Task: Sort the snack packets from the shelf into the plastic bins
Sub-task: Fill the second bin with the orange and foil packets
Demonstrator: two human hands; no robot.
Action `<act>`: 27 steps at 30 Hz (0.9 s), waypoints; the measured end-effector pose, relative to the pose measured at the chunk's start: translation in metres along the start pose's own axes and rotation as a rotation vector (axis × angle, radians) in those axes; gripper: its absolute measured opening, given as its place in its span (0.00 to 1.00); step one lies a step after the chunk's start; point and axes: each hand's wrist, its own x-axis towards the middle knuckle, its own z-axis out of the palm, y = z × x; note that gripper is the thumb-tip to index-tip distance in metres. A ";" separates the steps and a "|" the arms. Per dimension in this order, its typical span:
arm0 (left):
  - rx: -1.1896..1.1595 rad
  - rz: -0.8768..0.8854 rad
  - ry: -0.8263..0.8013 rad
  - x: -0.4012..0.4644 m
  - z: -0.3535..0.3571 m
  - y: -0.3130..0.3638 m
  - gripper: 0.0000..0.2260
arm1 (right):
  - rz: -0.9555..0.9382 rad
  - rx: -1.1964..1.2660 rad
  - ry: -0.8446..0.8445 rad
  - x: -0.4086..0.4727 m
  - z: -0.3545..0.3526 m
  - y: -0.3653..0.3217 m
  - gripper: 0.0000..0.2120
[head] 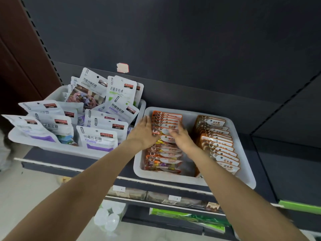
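On the dark shelf (260, 129), right-hand white bin (243, 178) holds two rows of orange packets (166, 119), left row & right row (217, 141). Both hands in the left row: left hand (144, 133) flat, fingers straight vs. packet edges; right hand (178, 136) fingers spread over packet tops. Further left, 2nd white bin (52, 145) w/ white-purple pouches (99, 140), upright & leaning.

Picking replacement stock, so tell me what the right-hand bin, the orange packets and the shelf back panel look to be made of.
Right-hand bin: seemingly whitish, slightly see-through plastic with a matte finish, rounded moulded rim.
Orange packets: probably glossy plastic film; they catch highlights and stand thin and flexible in a row.
Back panel: dark grey, matte, likely painted sheet metal; the look leaves this open.
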 end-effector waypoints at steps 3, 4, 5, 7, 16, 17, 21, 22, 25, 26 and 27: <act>0.060 0.029 0.035 0.002 0.003 -0.003 0.38 | -0.024 -0.066 0.003 0.005 0.003 0.002 0.31; 0.057 0.040 0.035 0.003 0.002 -0.003 0.38 | -0.026 -0.074 0.002 0.007 0.003 0.004 0.32; 0.052 0.050 0.026 0.005 -0.001 -0.002 0.38 | -0.028 -0.071 0.000 0.008 0.002 0.004 0.32; 0.042 0.066 -0.003 0.010 -0.007 -0.001 0.37 | -0.033 -0.057 -0.007 0.011 -0.003 0.003 0.32; 0.106 0.365 -0.007 -0.019 0.012 0.019 0.38 | -0.183 -0.690 0.334 -0.037 -0.051 0.037 0.29; 0.147 0.370 -0.029 -0.020 0.017 0.024 0.38 | -0.143 -0.764 0.317 -0.043 -0.057 0.046 0.29; 0.296 0.284 -0.058 -0.017 0.031 0.031 0.34 | 0.067 -0.818 0.080 -0.062 -0.069 0.077 0.29; 0.298 0.253 -0.059 -0.016 0.030 0.033 0.33 | 0.056 -0.800 0.056 -0.064 -0.072 0.080 0.29; 0.261 0.242 -0.021 -0.017 0.029 0.048 0.32 | -0.025 -0.607 0.105 -0.068 -0.081 0.078 0.27; 0.252 0.277 0.019 -0.017 0.030 0.055 0.31 | -0.021 -0.554 0.150 -0.068 -0.085 0.078 0.26; 0.229 0.323 0.052 -0.017 0.031 0.064 0.29 | -0.018 -0.527 0.203 -0.067 -0.091 0.079 0.26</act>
